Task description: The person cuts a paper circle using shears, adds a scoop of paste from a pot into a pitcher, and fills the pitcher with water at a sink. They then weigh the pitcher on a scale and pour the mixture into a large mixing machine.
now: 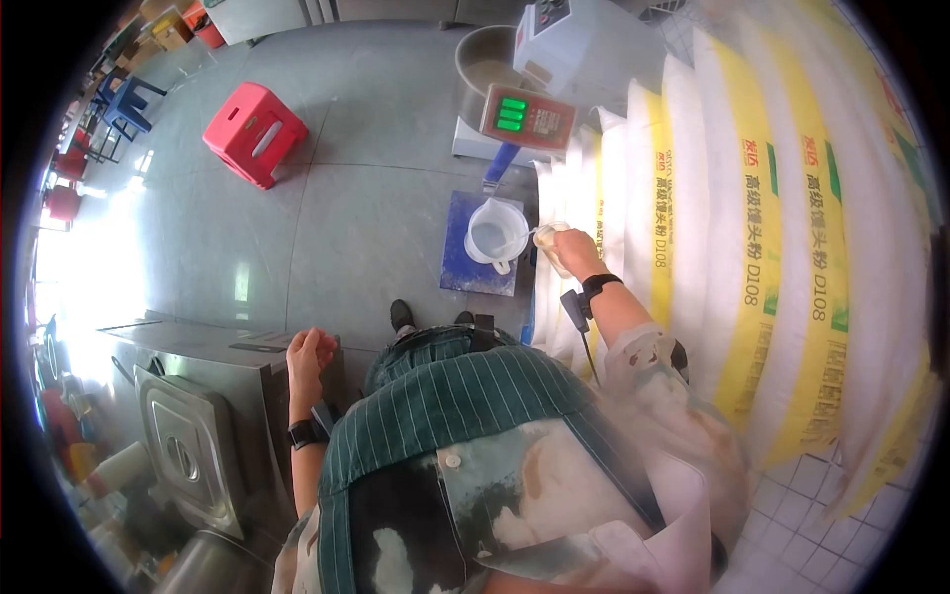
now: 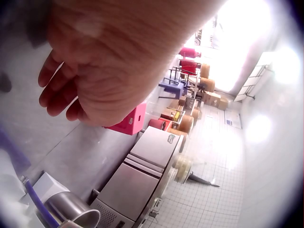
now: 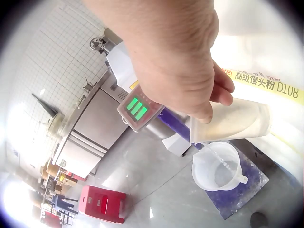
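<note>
The right hand (image 1: 577, 253) grips a translucent container (image 3: 232, 119), tilted over a white pitcher (image 1: 497, 236); in the right wrist view a thin clear stream runs from its lip into the pitcher (image 3: 217, 167). That pitcher stands on the blue platform (image 1: 478, 281) of a scale, whose display (image 1: 527, 117) shows green digits. Away from these things, the left hand (image 1: 311, 358) hangs in the air by a metal cabinet, fingers loosely curled and holding nothing. The left wrist view shows the same hand (image 2: 95, 71) with relaxed fingers.
Large white and yellow sacks (image 1: 712, 228) line the right side. A metal bowl (image 1: 485, 74) sits by a white machine (image 1: 584, 49) beyond the scale. A red stool (image 1: 252, 134) stands on the floor ahead, and a metal cabinet (image 1: 198, 351) is at the left.
</note>
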`<state>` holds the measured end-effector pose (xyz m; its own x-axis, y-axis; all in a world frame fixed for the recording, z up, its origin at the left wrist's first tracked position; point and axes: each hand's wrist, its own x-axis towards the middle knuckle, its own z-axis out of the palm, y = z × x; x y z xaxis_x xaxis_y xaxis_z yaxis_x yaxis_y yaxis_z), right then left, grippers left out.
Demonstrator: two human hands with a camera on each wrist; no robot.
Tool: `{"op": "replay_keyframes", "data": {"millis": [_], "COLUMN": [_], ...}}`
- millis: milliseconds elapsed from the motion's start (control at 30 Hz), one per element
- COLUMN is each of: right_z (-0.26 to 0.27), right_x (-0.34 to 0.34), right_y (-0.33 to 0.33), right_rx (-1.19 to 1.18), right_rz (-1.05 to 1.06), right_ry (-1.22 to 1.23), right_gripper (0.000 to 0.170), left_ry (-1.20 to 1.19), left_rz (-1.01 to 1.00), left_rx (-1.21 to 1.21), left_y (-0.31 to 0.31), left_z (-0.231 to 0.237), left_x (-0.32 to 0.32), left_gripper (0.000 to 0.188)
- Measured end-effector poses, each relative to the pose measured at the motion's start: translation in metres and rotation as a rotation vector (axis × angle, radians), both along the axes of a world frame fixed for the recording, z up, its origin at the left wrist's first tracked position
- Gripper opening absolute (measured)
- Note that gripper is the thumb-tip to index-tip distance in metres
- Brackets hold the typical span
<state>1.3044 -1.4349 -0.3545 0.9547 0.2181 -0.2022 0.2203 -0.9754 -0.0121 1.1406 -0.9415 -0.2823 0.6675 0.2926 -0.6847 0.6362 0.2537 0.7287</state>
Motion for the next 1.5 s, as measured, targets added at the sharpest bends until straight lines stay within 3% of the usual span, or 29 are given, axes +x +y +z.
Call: {"op": "replay_keyframes", "data": {"millis": [800, 1000, 1100, 1500], "right_z": [0.038, 0.032, 0.039, 0.031], "right_x": [0.003, 0.007, 0.006, 0.018], "right_y": [0.021, 0.018, 0.021, 0.019], "right_rx": [-0.032, -0.098, -0.055, -0.125], "right_rz": [0.068, 0.071, 0.107, 0.063], "right_ry": [0.008, 0.055, -0.002, 0.097], "right_gripper": [0.012, 0.018, 0.012, 0.021], "left_ry": [-0.012, -0.012, -0.011, -0.010], "left_rz": [0.009, 0.012, 0.018, 0.011], "left_rx": [-0.009, -0.004, 0.003, 0.012], "left_y": [0.009, 0.010, 0.008, 0.009], "left_z": [-0.010, -0.012, -0.008, -0.007], "left_x": [-0.008, -0.008, -0.007, -0.008], "left_gripper": [0.019, 0.020, 0.019, 0.019]}}
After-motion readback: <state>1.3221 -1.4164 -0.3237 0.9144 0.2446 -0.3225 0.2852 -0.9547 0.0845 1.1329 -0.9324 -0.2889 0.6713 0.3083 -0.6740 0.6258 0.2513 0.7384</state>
